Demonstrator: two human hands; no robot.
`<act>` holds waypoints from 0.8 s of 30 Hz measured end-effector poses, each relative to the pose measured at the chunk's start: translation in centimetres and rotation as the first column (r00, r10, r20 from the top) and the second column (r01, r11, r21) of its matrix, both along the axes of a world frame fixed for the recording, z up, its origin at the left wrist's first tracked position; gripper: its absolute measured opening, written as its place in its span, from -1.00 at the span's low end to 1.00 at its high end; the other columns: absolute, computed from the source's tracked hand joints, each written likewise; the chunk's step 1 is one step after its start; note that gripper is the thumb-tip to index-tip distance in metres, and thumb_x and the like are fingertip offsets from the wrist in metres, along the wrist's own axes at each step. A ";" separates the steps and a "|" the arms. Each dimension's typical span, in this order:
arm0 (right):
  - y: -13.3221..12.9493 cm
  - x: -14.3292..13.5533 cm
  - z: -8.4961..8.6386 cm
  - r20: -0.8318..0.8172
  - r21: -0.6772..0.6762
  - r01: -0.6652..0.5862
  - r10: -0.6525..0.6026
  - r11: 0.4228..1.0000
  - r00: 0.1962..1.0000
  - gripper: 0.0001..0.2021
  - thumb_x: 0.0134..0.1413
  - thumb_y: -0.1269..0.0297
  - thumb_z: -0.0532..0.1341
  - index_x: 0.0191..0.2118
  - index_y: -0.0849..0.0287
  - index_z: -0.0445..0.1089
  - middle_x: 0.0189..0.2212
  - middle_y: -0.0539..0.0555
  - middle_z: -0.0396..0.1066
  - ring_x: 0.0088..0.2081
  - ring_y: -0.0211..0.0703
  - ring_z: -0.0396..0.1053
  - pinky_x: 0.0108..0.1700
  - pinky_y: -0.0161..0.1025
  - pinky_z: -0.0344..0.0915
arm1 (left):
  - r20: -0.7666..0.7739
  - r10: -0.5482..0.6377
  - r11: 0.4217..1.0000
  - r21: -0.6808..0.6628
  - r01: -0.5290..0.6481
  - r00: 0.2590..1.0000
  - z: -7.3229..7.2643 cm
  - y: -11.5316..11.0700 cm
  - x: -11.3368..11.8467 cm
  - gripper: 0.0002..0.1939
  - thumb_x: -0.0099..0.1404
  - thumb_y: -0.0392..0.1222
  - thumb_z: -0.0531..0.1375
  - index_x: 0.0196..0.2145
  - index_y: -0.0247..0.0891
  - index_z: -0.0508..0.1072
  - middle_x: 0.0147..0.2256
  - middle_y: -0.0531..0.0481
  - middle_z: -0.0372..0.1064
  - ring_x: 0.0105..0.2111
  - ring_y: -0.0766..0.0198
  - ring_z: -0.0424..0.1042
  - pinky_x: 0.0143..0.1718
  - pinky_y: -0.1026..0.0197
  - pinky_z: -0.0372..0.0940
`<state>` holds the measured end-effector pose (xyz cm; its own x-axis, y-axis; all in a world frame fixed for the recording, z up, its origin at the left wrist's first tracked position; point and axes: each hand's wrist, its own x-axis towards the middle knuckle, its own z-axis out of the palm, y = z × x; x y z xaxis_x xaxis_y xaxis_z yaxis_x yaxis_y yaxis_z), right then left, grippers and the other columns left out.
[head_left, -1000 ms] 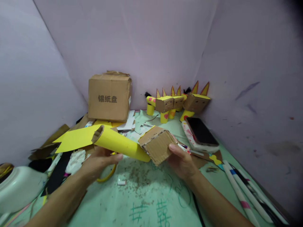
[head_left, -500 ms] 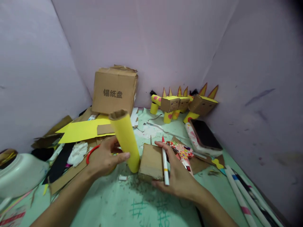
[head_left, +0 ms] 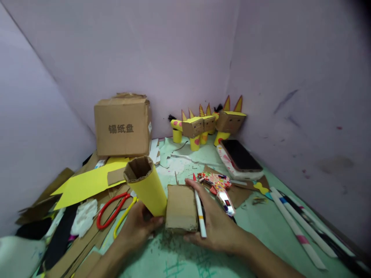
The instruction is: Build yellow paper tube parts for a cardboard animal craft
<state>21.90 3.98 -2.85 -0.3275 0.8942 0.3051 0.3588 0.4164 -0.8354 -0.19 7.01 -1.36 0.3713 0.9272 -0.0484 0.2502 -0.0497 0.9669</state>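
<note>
My left hand (head_left: 139, 228) is closed around the lower end of a yellow cardboard tube (head_left: 147, 193), which tilts away to the left with its open top towards me. My right hand (head_left: 216, 226) grips a small brown cardboard box (head_left: 182, 208) and also keeps a white marker (head_left: 199, 212) with a red tip against the box's right side. The tube's lower end stands close against the box's left side; whether they touch I cannot tell. Scissors (head_left: 112, 210) with red and yellow handles lie just left of my left hand. Beyond my right hand is a flower-patterned glue gun (head_left: 218, 183).
A large carton (head_left: 121, 127) stands at the back left, behind yellow card (head_left: 87, 183) and cardboard scraps. Several yellow tube animals (head_left: 195, 129) with box heads stand by the back wall. A phone (head_left: 240, 154) lies on a white pack at right, with several markers (head_left: 298, 227) nearer.
My left hand has lowered the yellow tube, and its open top now tips more towards me. The view has shifted right, uncovering the scissors. My right hand still grips the box and marker.
</note>
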 end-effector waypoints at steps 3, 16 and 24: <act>0.1 0.0 0.3 -0.031 -0.008 -0.005 0.005 1.000 1.000 0.03 -0.36 0.25 0.38 0.20 0.11 -0.27 0.16 0.28 -0.04 0.17 0.17 0.00 0.17 0.08 -0.02 | 0.022 0.044 0.998 -0.034 -0.043 0.999 0.0 -0.2 0.3 -0.64 -0.05 -0.08 0.31 -0.29 -0.32 0.44 -0.34 -0.12 0.48 -0.27 0.00 0.42 -0.30 0.11 0.32; 0.4 -0.1 -0.4 -0.031 0.056 0.012 -0.010 0.998 0.999 -0.01 -0.36 0.27 0.37 0.20 0.06 -0.23 0.12 0.21 0.07 0.10 0.11 0.13 0.10 0.03 0.10 | 0.003 0.024 0.990 -0.142 -0.024 1.000 -0.5 0.3 0.3 -0.70 -0.12 -0.22 0.33 -0.38 -0.33 0.41 -0.49 0.01 0.43 -0.50 0.20 0.37 -0.51 0.24 0.25; 0.5 0.3 -0.2 0.258 0.209 0.109 -0.162 0.972 0.952 -0.13 -0.26 0.06 0.32 0.18 0.12 -0.09 0.08 0.23 0.11 0.07 0.25 0.16 0.05 0.14 0.14 | 0.113 -0.173 0.984 -0.020 0.176 0.978 -1.0 0.8 -0.6 -0.61 -0.13 -0.41 0.25 -0.25 -0.36 0.40 -0.27 -0.07 0.45 -0.29 0.17 0.39 -0.27 0.20 0.26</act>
<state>22.23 4.45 -3.09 -0.3015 0.8700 0.3902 0.6248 0.4894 -0.6084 -0.83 7.79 -2.37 0.5316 0.8466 -0.0243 0.1316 -0.0542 0.9898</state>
